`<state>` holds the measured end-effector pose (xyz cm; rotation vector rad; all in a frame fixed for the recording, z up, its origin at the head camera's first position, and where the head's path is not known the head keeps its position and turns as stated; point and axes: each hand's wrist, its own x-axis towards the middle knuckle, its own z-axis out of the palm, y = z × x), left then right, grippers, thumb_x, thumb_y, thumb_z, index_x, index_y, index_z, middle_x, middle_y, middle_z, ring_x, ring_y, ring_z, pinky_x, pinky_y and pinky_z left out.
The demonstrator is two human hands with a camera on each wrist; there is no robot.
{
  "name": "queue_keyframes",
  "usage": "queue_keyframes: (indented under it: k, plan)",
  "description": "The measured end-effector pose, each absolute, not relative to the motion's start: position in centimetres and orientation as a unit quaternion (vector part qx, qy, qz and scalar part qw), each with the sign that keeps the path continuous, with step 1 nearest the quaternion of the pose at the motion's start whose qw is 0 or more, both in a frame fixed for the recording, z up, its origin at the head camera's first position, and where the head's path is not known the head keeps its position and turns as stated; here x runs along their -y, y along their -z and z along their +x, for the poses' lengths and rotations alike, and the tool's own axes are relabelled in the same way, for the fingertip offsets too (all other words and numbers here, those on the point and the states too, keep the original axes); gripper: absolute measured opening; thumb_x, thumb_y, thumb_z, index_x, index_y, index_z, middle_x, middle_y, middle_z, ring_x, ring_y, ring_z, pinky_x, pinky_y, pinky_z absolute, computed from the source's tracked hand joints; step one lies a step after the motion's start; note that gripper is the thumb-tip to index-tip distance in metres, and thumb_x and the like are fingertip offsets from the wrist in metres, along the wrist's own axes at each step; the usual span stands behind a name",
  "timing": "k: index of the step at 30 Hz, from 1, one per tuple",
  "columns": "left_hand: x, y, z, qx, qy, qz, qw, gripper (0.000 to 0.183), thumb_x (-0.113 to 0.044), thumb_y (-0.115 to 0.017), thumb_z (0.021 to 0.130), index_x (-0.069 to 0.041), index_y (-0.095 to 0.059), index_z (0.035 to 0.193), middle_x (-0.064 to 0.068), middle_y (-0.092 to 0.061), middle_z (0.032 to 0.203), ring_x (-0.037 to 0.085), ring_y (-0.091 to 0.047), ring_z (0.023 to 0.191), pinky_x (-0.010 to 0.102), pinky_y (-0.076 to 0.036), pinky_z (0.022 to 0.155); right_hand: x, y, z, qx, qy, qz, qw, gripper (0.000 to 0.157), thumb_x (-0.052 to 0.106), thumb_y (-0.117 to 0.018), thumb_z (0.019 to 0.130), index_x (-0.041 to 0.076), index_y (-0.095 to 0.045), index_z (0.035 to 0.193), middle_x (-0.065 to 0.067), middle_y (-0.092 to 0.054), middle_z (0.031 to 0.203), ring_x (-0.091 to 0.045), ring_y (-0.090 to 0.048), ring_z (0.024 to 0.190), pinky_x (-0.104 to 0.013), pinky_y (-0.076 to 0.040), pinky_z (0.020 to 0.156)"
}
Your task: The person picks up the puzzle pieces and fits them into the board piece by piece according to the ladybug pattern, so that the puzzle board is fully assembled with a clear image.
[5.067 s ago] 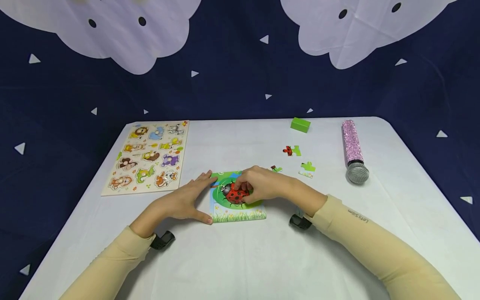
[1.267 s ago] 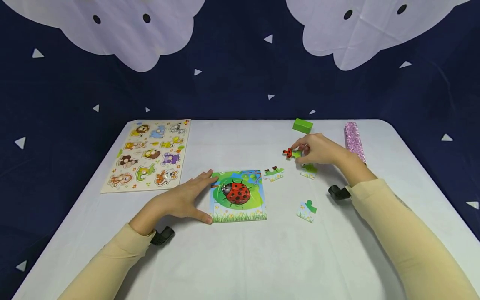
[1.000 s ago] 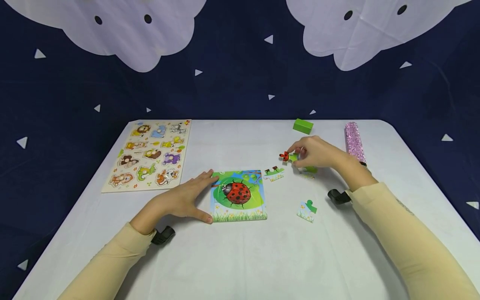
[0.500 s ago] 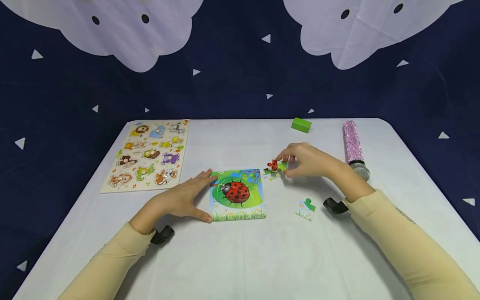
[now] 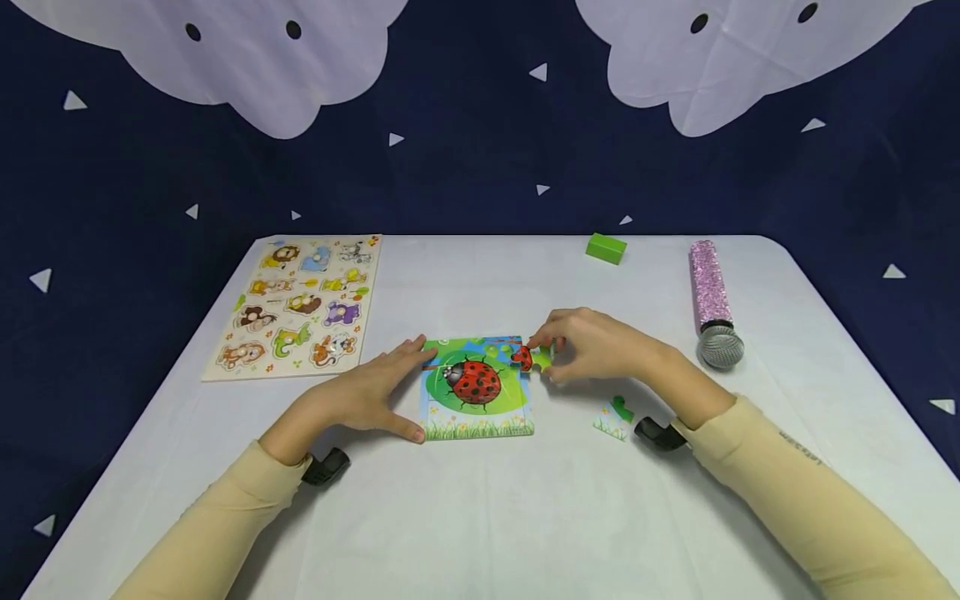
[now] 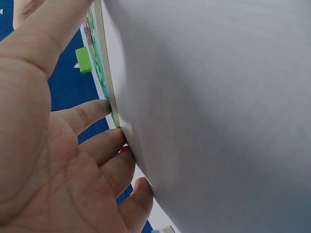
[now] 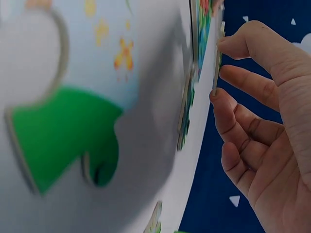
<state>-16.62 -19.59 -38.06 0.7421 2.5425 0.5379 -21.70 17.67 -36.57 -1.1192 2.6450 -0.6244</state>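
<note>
A square jigsaw board [image 5: 480, 428] with a ladybug picture lies flat on the white table. My left hand [image 5: 358, 402] spreads along its left side, fingertips at the upper left corner and thumb at the lower left. Thumb and fingers of my right hand [image 5: 600, 348] pinch a red and green puzzle piece [image 5: 522, 359]. In the head view this piece overlaps the board's upper right edge; in the right wrist view it shows edge-on [image 7: 217, 68]. A loose puzzle piece [image 5: 613, 419] with flowers and green lies right of the board.
More loose pieces [image 7: 185, 109] lie under the right hand, hidden in the head view. A wooden animal peg puzzle [image 5: 292, 312] sits at the back left. A green block [image 5: 606, 248] stands at the back, with a pink glittery microphone [image 5: 710, 300] on the right.
My right hand went from the board to the loose pieces, took the red and green one, and brought it left and nearer to the board's right edge. The left hand stayed put.
</note>
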Motion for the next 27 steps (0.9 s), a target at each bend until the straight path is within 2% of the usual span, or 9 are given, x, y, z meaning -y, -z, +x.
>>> queue_keyframes:
  k: [11,20,27]
  plan:
    - [19.6,38.1,-16.5,-0.920,-0.193,0.263,0.216,0.127,-0.056,-0.092,0.078,-0.011,-0.021,0.173,0.016,-0.006,0.182,0.041,-0.009,0.168,0.063,-0.015,0.136,-15.6,37.1,-20.4,-0.883,0.191,-0.416,0.105,0.041,0.026,-0.081,0.086,0.018,-0.080,0.126,0.006,-0.073,0.113,-0.006,-0.067,0.091,-0.030,-0.058,0.083]
    - [19.6,38.1,-16.5,-0.920,-0.194,0.263,0.217,0.127,-0.056,-0.092,0.078,-0.011,-0.020,0.173,0.016,-0.005,0.182,0.041,-0.009,0.168,0.063,-0.014,0.136,-14.4,37.5,-20.1,-0.873,0.179,-0.446,0.080,0.037,0.025,-0.082,0.083,0.017,-0.081,0.119,0.004,-0.071,0.103,-0.005,-0.065,0.084,-0.025,-0.056,0.077]
    - [19.6,38.2,-16.5,-0.918,-0.199,0.266,0.215,0.126,-0.055,-0.092,0.078,-0.011,-0.021,0.173,0.016,-0.007,0.182,0.042,-0.010,0.168,0.064,-0.015,0.135,-13.4,37.6,-20.1,-0.873,0.156,-0.458,0.068,0.036,0.025,-0.083,0.083,0.017,-0.082,0.118,0.003,-0.072,0.106,-0.005,-0.059,0.077,-0.026,-0.053,0.075]
